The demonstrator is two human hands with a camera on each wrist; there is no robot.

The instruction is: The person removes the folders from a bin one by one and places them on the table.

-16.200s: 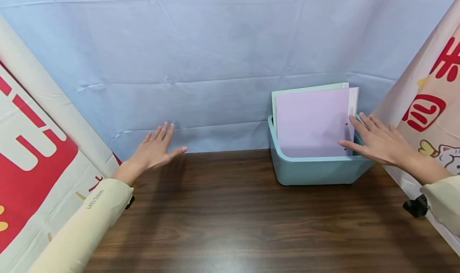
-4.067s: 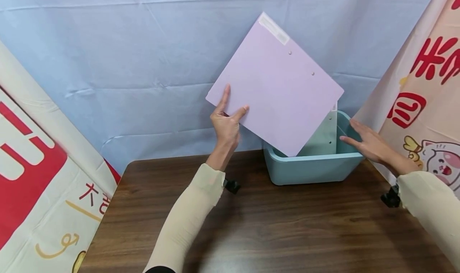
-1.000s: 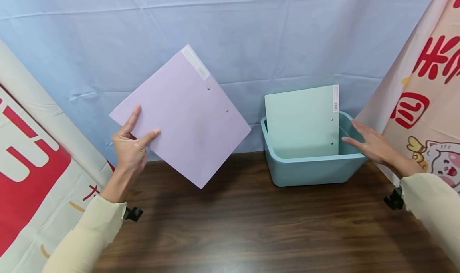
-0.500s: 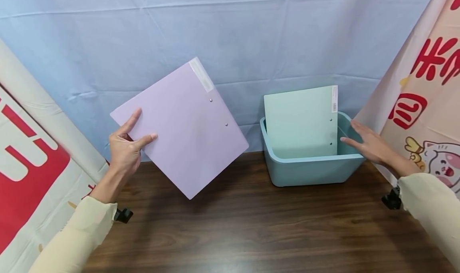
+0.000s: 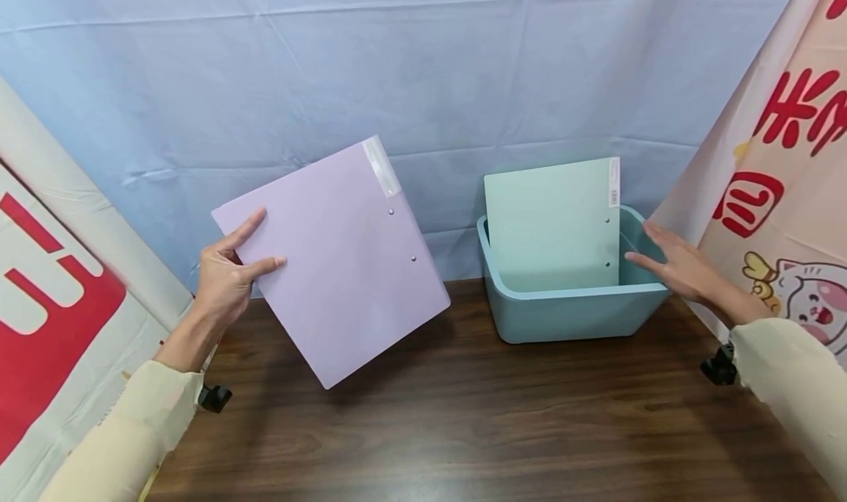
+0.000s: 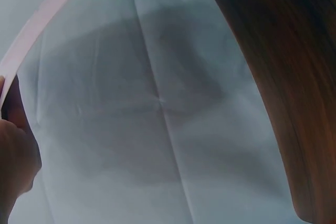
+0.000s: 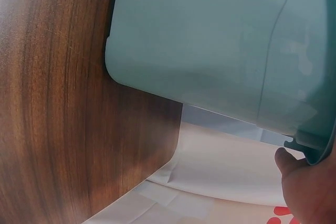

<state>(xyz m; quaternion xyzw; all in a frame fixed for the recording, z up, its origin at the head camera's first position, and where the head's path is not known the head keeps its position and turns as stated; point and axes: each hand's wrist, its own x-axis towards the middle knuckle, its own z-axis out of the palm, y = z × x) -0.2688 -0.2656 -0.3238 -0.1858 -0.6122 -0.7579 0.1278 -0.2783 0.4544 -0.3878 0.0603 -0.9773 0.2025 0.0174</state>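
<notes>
My left hand [image 5: 225, 278] pinches the left edge of a pale purple file folder [image 5: 344, 267], index finger and thumb lying on its near face. The folder is tilted above the table, with a clear label strip at its upper right and two rivets. Its edge is a thin band in the left wrist view. A blue-green plastic bin [image 5: 576, 318] stands at the right, holding a mint green file folder [image 5: 549, 223]. My right hand [image 5: 688, 267] holds the bin's right rim, thumb over the inside. In the right wrist view, a finger [image 7: 286, 161] shows under the rim outside.
The brown wood-grain table [image 5: 463, 414] lies below. Behind it hangs a blue cloth [image 5: 397, 61]. A red and white printed cloth [image 5: 53, 325] borders the left side, and a pinkish printed cloth [image 5: 781, 215] stands close to the bin on the right.
Earlier the purple folder came out of the bin and moved left. Over the last second my left hand lowers it and turns it more upright. My right hand stays at the bin.
</notes>
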